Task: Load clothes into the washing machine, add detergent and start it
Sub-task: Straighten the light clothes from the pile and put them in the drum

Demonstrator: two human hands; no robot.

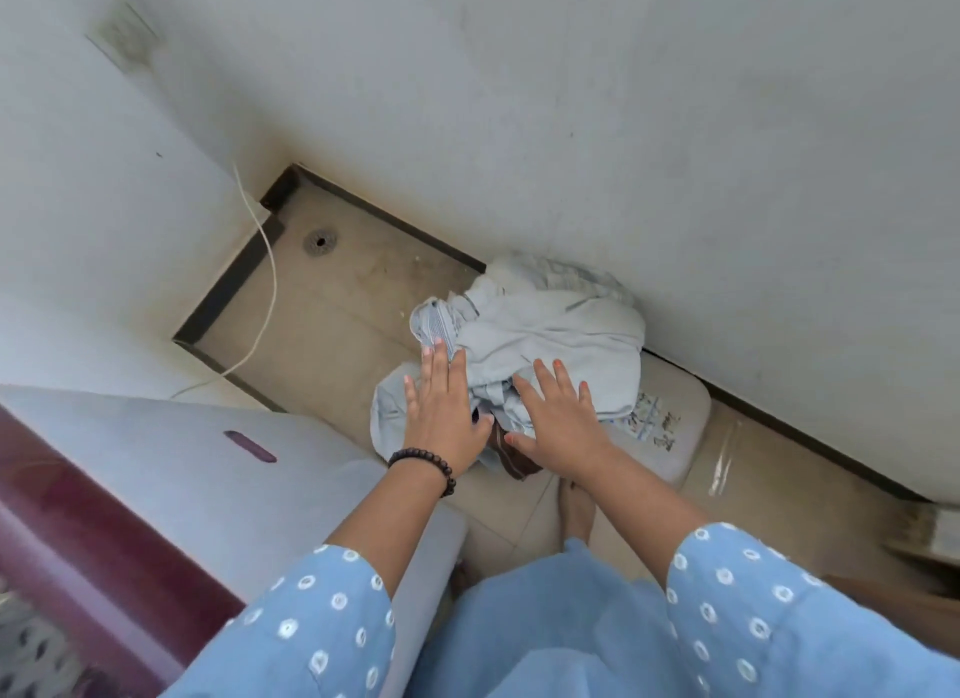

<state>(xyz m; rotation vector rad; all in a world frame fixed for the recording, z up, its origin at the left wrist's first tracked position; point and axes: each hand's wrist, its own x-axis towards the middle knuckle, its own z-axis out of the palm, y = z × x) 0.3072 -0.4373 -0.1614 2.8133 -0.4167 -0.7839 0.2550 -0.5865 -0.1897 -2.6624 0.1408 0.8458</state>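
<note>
At the far left is the washing machine [171, 468], with a dark red part and a grey-white top. A small purple mark sits on that top. Past the machine a thin white cord [266, 302] hangs down the wall [623, 125] and curls onto the floor [337, 302]. The floor is tan tile with a dark strip along the wall's foot. A round drain [320, 241] is set in the floor near the corner.

In the middle, the left hand [441, 411] reaches forward and down. Its fingers are straight and spread. It has a dark bead bracelet [427, 466] on the wrist. Its fingertips lie over the left edge of the clothes; I cannot tell if they touch.

The clothes [545, 344] are a crumpled heap of pale blue-grey cloth with a brown bit showing low down. The heap lies on the floor by the wall, partly on a pale grey bag or cushion [670, 427] with dark writing on it. The heap is in front of both hands and well apart from the washing machine.

The right hand [563, 414] is stretched out flat too, fingers spread, over the near side of the heap. The two hands are close together but not touching, and neither is clamped on anything. Both sleeves [727, 593] are blue with white ring dots. A bare foot [576, 510] shows below the right hand. At the far right edge is something brown and blurry.
</note>
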